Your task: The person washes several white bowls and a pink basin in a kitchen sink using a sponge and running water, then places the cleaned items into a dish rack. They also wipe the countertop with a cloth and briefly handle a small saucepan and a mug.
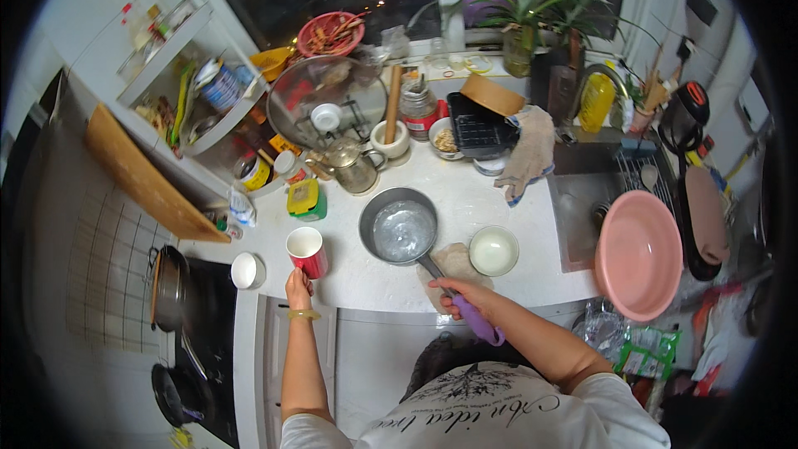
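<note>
My left hand (299,287) grips the handle of a red mug (308,253) with a white inside, at the counter's front left. A grey saucepan (399,226) with clear liquid in it is at the middle of the counter. My right hand (462,299) is closed around the saucepan's handle, which has a purple sleeve (477,320) at its end. A pale bowl (494,251) stands right of the handle, beside a beige cloth (460,262) that lies partly under the handle. Left of the mug stands a small white cup (248,271).
A metal teapot (352,165), a green tub with a yellow lid (307,199) and a stone mortar (391,143) stand behind. A pink basin (640,255) rests at the sink (573,218) on the right. At left are a black cooktop (215,337) and pans.
</note>
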A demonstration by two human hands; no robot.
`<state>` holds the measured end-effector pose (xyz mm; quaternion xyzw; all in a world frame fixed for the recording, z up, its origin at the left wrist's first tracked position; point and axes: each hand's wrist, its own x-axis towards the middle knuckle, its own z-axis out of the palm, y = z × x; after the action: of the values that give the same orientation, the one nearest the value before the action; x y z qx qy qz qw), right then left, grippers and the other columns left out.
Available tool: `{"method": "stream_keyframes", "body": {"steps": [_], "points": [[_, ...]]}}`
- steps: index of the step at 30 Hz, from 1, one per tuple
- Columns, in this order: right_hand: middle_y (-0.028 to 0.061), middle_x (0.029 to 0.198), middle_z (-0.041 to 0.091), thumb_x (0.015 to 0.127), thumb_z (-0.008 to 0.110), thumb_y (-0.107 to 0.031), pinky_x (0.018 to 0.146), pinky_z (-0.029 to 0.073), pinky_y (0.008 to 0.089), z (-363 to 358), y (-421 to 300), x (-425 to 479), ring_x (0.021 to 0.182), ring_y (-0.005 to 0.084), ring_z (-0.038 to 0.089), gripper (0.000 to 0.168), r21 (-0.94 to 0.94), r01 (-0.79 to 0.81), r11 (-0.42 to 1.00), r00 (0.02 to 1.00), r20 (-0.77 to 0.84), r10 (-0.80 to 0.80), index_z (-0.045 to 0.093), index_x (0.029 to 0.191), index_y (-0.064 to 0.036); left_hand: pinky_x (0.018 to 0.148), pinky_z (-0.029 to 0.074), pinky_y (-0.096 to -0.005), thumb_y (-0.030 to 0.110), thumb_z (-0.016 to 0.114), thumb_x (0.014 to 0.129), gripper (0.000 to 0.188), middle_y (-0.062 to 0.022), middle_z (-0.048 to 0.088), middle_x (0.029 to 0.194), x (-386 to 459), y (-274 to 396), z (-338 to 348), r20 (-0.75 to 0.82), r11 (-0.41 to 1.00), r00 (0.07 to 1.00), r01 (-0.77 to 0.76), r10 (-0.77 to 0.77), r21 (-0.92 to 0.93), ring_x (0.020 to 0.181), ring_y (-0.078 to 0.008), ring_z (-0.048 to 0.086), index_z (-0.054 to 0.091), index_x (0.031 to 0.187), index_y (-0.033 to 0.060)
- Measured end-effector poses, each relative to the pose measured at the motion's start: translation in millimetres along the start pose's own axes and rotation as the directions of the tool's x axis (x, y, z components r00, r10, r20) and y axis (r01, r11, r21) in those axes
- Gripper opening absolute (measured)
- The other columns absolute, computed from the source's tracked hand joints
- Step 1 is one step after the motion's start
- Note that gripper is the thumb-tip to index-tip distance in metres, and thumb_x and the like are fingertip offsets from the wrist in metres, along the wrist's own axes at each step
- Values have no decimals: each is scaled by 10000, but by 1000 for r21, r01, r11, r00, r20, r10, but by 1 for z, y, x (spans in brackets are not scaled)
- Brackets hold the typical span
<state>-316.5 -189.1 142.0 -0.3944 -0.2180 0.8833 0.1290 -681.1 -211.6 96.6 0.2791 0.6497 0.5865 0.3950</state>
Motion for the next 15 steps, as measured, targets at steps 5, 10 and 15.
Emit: {"method": "stream_keyframes", "body": {"steps": [5,10,15], "points": [[-23,622,421,829,485,-312,447,298,208,3,-2,-2,479,72,376,358,6,-17,1000,1000,-9,17,443,1138,-137,385,217,-205,293,415,879,317,60,291,519,4,-29,-24,-129,998,992,-7,-2,-68,430,-42,273,359,609,138],[-19,612,426,818,513,-273,414,315,205,3,-2,-1,454,76,385,363,-14,25,1000,998,51,-24,432,1138,-122,378,214,-206,285,431,873,317,64,298,502,8,-58,-34,-141,988,990,-11,-11,-151,420,-44,279,365,598,141],[-17,618,424,816,510,-250,404,336,200,0,-1,1,449,72,381,367,5,29,1000,997,78,-29,429,1149,-117,381,223,-217,293,424,873,337,50,283,485,13,-78,-30,-146,967,989,-15,-23,-255,415,-60,279,337,583,145]]}}
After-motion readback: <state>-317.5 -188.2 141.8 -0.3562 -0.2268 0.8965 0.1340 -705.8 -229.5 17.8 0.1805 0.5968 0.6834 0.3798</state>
